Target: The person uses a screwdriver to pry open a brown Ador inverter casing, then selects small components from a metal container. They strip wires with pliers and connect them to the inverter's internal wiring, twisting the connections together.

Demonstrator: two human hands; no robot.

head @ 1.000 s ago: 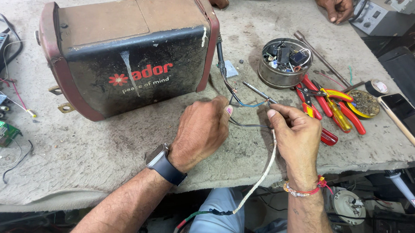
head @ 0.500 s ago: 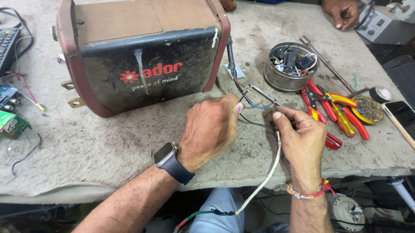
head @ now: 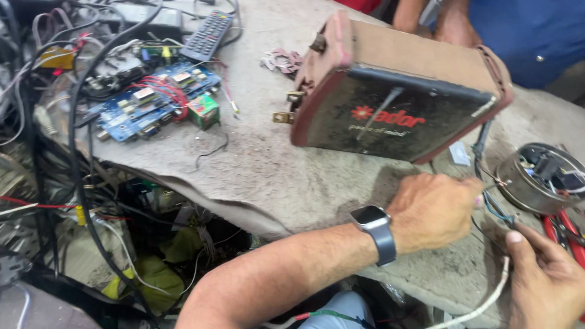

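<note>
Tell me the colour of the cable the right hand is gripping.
White: the cable runs down from the right hand, clearest in the head view.

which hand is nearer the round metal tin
Left. The left hand has its fingertips just beside the tin, pinching thin wires there. The right hand is lower, below the tin, holding a white cable.

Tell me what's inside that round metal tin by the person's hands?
The round metal tin holds a jumble of small dark and bluish parts, too blurred to name. Whatever lies beneath them is covered. The left hand pinches thin wires just beside the tin.
</note>
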